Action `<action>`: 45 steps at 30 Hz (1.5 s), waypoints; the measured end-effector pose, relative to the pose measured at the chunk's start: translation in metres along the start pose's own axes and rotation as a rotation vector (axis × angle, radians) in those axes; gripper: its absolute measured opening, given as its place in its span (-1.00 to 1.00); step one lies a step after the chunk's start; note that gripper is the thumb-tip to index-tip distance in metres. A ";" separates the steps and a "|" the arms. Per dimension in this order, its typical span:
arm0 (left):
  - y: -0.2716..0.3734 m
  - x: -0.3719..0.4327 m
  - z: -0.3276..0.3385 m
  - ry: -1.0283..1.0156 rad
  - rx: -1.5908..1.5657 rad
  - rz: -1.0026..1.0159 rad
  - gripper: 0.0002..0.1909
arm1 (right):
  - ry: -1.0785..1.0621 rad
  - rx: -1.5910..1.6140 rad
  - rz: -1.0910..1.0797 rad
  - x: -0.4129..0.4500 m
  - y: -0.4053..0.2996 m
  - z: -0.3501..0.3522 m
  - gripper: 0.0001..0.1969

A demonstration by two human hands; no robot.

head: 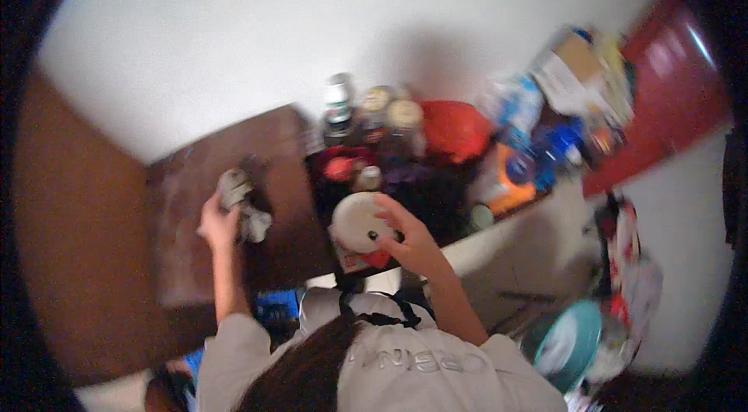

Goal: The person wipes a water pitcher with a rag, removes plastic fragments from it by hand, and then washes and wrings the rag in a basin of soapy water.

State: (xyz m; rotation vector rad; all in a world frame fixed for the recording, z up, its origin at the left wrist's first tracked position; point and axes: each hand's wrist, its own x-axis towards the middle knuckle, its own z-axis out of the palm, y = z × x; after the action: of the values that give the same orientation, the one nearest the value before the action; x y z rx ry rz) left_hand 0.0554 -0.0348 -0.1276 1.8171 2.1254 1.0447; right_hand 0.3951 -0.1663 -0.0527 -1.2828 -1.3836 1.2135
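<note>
My left hand (219, 225) is raised over a dark brown wooden tabletop (193, 260), holding a crumpled, pale grey-green cloth (235, 187). A whitish end (256, 225) of the cloth hangs below on the right; blur hides its detail. My right hand (412, 242) grips the right side of a round, off-white object (355, 219), which looks like a lid or shallow container. Its fingers and thumb lie over the edge. Just under the round object, a box with red markings (353, 260) shows in part.
Behind stand a bottle with a white cap (337, 99), two jars with pale lids (404, 114) and a red bag (456, 128). An orange-and-white packet (505, 178) and blue packages (558, 146) crowd the right. A teal basin (570, 342) is low right, a red panel (672, 79) far right.
</note>
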 end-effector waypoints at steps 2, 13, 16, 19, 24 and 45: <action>0.033 0.012 -0.017 -0.016 -0.185 0.088 -0.50 | 0.127 0.051 0.034 -0.015 0.000 -0.010 -0.40; 0.320 -0.080 -0.084 -0.660 -0.939 0.969 -0.49 | 0.274 0.248 -0.157 -0.076 -0.003 -0.039 -0.30; 0.349 -0.122 -0.027 -0.676 -0.737 1.237 -0.39 | 0.311 0.678 -0.460 -0.104 0.005 -0.048 -0.42; 0.374 -0.194 0.010 -0.730 -0.581 1.299 -0.44 | 0.462 0.809 -0.565 -0.113 0.061 -0.057 -0.58; 0.442 -0.306 0.075 -1.045 -0.756 1.490 -0.41 | 0.818 1.248 -0.841 -0.214 0.065 -0.121 -0.62; 0.526 -0.706 0.277 -1.891 -0.711 1.752 -0.58 | 2.658 0.410 0.299 -0.460 0.261 -0.234 -0.44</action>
State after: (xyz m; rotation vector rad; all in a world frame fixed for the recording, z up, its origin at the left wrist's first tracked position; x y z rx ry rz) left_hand 0.8058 -0.5604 -0.2440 2.0177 -0.9093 -0.2562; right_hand 0.7070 -0.6040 -0.2667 -1.3047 0.9630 -0.5894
